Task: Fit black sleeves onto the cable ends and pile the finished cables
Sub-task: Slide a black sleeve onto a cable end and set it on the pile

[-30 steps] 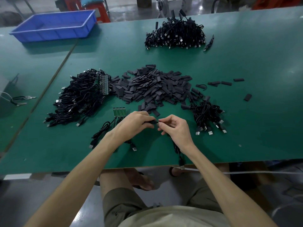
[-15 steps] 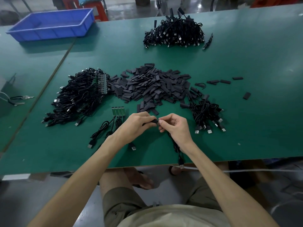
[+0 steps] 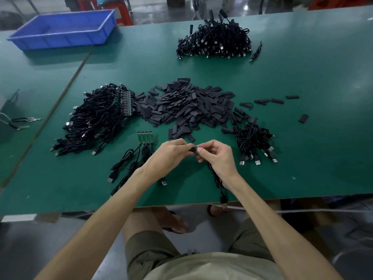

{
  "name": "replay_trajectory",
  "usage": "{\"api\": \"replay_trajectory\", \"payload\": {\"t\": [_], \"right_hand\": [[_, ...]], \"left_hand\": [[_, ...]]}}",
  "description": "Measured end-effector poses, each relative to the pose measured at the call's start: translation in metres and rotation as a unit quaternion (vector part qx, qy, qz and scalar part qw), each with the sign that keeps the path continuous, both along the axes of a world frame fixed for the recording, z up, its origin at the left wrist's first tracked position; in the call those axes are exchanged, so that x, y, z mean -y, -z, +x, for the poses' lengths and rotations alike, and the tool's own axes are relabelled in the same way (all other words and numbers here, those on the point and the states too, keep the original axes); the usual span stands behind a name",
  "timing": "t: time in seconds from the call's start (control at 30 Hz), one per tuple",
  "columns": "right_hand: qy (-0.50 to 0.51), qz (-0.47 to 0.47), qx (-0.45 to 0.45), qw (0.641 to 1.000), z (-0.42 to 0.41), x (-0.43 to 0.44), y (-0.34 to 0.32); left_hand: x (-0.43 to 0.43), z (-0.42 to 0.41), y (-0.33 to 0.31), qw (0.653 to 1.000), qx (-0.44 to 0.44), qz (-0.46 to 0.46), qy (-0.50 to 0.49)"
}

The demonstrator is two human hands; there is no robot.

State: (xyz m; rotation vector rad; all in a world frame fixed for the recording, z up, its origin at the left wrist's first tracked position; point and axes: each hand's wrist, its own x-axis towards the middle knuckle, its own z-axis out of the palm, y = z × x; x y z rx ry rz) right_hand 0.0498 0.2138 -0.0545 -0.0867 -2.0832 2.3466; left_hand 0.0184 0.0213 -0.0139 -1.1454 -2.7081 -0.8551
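Centre frame, fingertips together: left hand (image 3: pixel 171 155) and right hand (image 3: pixel 220 159), fingers curled, both pinch a black sleeve (image 3: pixel 193 149) between them. Its cable (image 3: pixel 219 185) trails under the right wrist, over the green table (image 3: pixel 302 162) edge. Loose sleeves (image 3: pixel 187 106) heaped just above; blue tray (image 3: pixel 62 30) upper left.

Green table (image 3: pixel 302 158); blue tray (image 3: pixel 60 29); black sleeves (image 3: pixel 185 106) and cables (image 3: pixel 214 40); green boards (image 3: pixel 145 136).
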Motion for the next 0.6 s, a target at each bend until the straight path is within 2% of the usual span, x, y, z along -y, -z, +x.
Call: {"api": "replay_trajectory", "payload": {"t": [0.17,0.23,0.37,0.6], "right_hand": [[-0.008,0.013,-0.012,1.000,0.001,0.001,-0.002],[-0.007,0.013,-0.011,1.000,0.001,0.001,-0.002],[-0.004,0.009,-0.001,1.000,0.001,0.000,-0.003],[0.004,-0.005,0.007,1.000,0.000,-0.002,-0.003]], "left_hand": [[0.001,-0.007,0.003,0.991,0.115,0.035,-0.057],[0.000,-0.006,0.003,0.988,0.127,0.048,-0.067],[-0.002,0.003,0.003,0.998,0.030,0.032,-0.034],[-0.006,0.011,0.003,0.995,-0.099,0.007,-0.023]]}}
